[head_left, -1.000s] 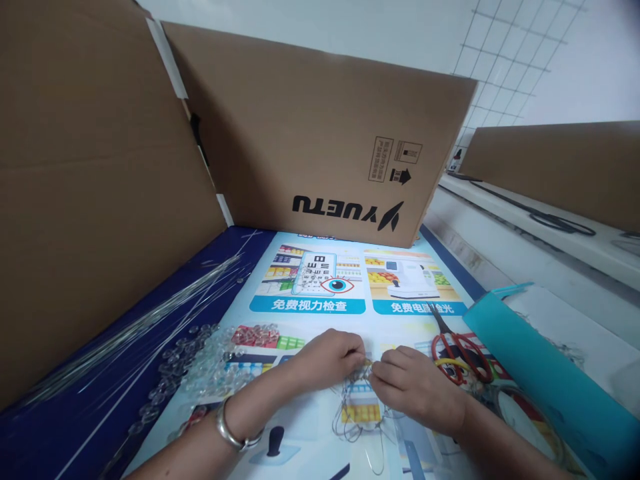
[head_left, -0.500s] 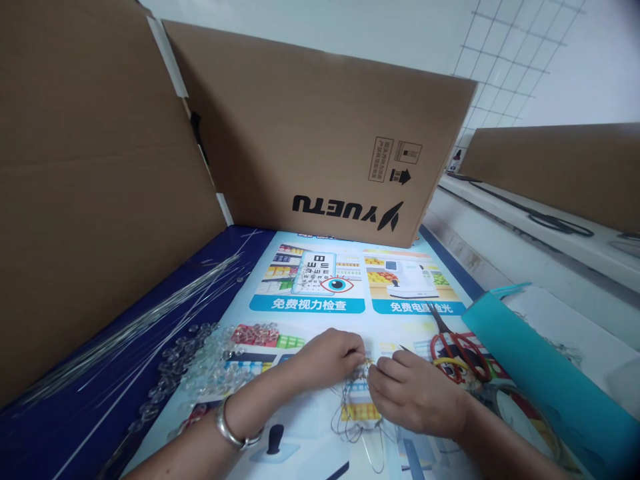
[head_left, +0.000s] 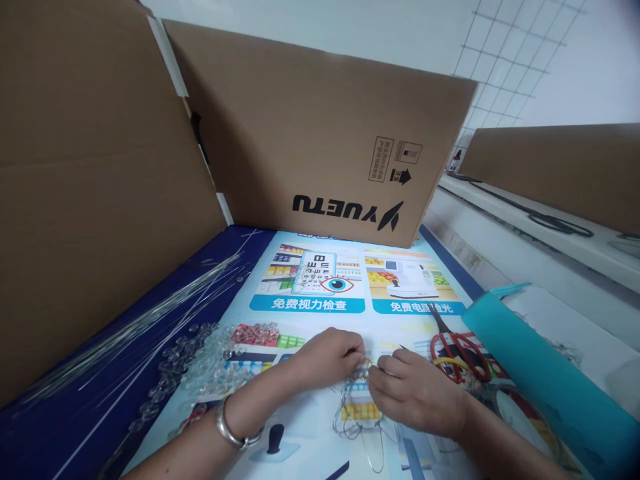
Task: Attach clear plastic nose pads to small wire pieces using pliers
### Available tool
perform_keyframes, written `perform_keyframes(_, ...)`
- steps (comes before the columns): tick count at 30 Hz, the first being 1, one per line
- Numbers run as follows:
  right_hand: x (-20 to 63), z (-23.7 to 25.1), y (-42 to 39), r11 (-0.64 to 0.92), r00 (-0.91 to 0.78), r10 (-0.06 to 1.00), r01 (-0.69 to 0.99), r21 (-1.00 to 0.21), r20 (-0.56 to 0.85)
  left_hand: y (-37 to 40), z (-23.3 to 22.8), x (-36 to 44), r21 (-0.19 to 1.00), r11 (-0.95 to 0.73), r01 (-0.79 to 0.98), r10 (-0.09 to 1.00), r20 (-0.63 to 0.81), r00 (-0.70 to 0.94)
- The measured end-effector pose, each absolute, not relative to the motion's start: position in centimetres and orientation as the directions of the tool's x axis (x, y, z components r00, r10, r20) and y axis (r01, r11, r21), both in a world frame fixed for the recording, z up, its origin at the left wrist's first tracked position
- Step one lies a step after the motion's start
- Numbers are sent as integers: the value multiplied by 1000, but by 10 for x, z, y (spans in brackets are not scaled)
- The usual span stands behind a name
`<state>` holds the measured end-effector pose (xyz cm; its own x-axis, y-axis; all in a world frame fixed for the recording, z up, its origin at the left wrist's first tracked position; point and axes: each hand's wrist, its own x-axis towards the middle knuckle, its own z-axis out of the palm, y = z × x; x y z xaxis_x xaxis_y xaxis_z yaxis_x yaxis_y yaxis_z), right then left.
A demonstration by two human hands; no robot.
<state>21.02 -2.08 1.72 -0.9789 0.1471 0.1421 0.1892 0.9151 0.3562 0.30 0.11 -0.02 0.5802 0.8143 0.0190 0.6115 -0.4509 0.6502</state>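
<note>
I see a box (head_left: 320,140) standing at the far end of a poster (head_left: 330,303). A teal folder (head_left: 540,373) lies at right, red scissors (head_left: 457,353) just beside it. Clear beads (head_left: 200,367) are heaped at left. My left hand (head_left: 330,357) and right hand (head_left: 415,390) meet over the poster, fingertips pinched on a thin wire (head_left: 360,407) tangled beneath them.

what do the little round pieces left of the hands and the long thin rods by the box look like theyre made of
The round pieces look like clear glass or plastic: see-through and glinting. The rods seem clear and glossy too, or possibly thin metal wire; too fine to tell. The box is matte brown cardboard.
</note>
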Motion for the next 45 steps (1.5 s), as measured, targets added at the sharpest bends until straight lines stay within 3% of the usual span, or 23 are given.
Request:
perform_keyframes(3, 211, 16, -19, 926, -964, 201, 244, 286, 172, 2, -1, 3, 654, -451, 607, 815, 24, 579)
perform_keyframes(10, 213, 3, -16, 931, -875, 342, 364, 0, 343, 0, 1, 3, 663, -458, 592, 808, 33, 589)
perform_keyframes(14, 211, 0, -16, 916, -836, 393, 394, -79, 383, -1, 1, 3, 661, -469, 585, 801, 39, 598)
perform_keyframes(28, 207, -5, -17, 888, -780, 450, 441, -128, 435, -1, 1, 3, 669, -456, 587, 806, 32, 591)
perform_keyframes(35, 210, 1, -18, 884, -796, 466, 436, -168, 385, 1, -2, 3, 661, -459, 594, 808, 33, 588)
perform_keyframes(39, 209, -1, -20, 898, -785, 439, 384, -214, 437, 0, -1, 3, 662, -454, 596, 809, 26, 587)
perform_keyframes(45, 205, -7, -21, 893, -741, 443, 415, -174, 505, 0, -1, 4, 672, -446, 591, 807, 16, 591)
